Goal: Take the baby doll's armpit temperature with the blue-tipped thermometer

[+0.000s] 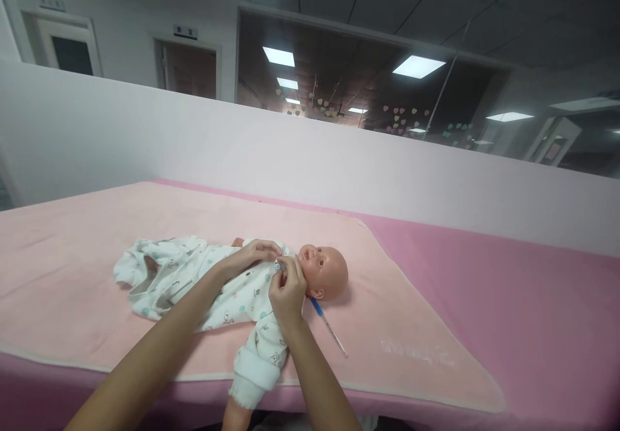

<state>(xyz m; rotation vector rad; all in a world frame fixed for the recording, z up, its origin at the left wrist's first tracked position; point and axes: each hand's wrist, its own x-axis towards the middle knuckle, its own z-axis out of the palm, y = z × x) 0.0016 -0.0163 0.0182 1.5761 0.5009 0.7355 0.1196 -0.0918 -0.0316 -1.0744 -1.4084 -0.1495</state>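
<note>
A baby doll (325, 271) lies on its back on a light pink towel (416, 315), head to the right. It wears a white printed romper (213, 282). My left hand (252, 254) pinches the romper's collar edge at the doll's chest. My right hand (288, 287) pinches the opposite collar edge just under the doll's chin, fingers closed around a small snap. Both hands meet at the neckline. A thin blue-tipped thermometer (328, 325) lies on the towel beside the doll's near shoulder.
The towel covers a darker pink table surface (533, 302). A white partition wall (339, 159) runs along the far side. The doll's near sleeve (256, 366) hangs over the front table edge.
</note>
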